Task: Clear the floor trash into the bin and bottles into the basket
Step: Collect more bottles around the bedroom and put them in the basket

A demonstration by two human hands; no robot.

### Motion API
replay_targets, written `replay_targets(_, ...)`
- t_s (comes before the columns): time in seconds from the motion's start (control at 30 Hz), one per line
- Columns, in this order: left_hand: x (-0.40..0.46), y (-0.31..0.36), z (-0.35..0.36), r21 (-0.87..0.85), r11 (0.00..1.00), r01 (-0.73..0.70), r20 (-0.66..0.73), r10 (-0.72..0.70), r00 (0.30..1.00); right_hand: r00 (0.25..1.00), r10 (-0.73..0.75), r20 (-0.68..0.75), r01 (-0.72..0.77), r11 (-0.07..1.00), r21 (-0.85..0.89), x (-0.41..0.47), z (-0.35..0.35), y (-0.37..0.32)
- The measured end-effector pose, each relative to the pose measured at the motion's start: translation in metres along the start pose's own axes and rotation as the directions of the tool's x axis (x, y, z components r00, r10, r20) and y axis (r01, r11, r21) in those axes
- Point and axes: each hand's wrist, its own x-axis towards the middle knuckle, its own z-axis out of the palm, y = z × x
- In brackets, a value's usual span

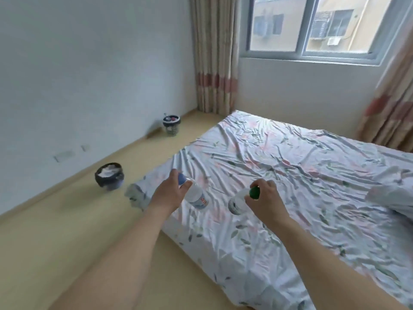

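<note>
Carrying a bottle in each hand, the person stood at the corner of the bed (290, 166) with both arms stretched forward. The left hand (169, 193) was curled round the neck of the blue-capped bottle (196, 195), just under its cap, and the body of that bottle hung down toward the sheet. The right hand (266, 198) was clamped over the top of the green-capped bottle (238, 202), fingers wrapped about the cap, the body slanting down and to the left. Both bottles were clear of the floor and held over the bed's near corner, close to one another but apart.

Two dark containers stood on the floor (55, 231) along the wall. The nearer container (109, 175) showed something white inside; the farther container (171, 125) held what looked like coloured caps, though blur made that uncertain. By that reading the farther one seemed to be the bottle basket and the nearer one the trash bin.

The step in hand appeared to be the carry of bottles to the basket. The next move would call for walking along the strip of floor beside the bed, passing the nearer container, and lowering each bottle over the farther rim before letting go.
</note>
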Motion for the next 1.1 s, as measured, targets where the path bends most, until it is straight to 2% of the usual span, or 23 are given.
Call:
replay_targets(0.23, 0.047, -0.175, -0.120, -0.094, 0.966, 0.239, -0.186, -0.253, 0.949, 0.975, -0.154, 0.158, 0.159, 0.987, -0.021, 0.071, 0.163, -0.149)
replay_targets(0.43, 0.096, -0.277, -0.185, -0.139, 0.935, 0.326, -0.281, -0.353, 0.893, 0.929, -0.260, 0.262, 0.265, 0.964, 0.016, 0.132, 0.274, -0.249)
replay_targets(0.6, 0.158, -0.341, -0.208, -0.149, 0.922, 0.356, -0.265, -0.384, 0.884, 0.900, -0.277, 0.336, 0.294, 0.956, 0.000, 0.194, 0.358, -0.301)
replay_targets(0.8, 0.297, -0.442, -0.252, -0.180, 0.907, 0.381, -0.251, -0.417, 0.874, 0.878, -0.316, 0.360, 0.316, 0.947, 0.061, 0.321, 0.476, -0.375)
replay_targets(0.93, 0.384, -0.482, -0.303, -0.121, 0.908, 0.401, -0.258, -0.419, 0.870, 0.896, -0.299, 0.329, 0.299, 0.953, 0.054, 0.405, 0.519, -0.435)
replay_targets(1.1, 0.494, -0.526, -0.366, -0.100, 0.931, 0.352, -0.321, -0.365, 0.874, 0.885, -0.351, 0.304, 0.343, 0.936, 0.082, 0.492, 0.564, -0.513)
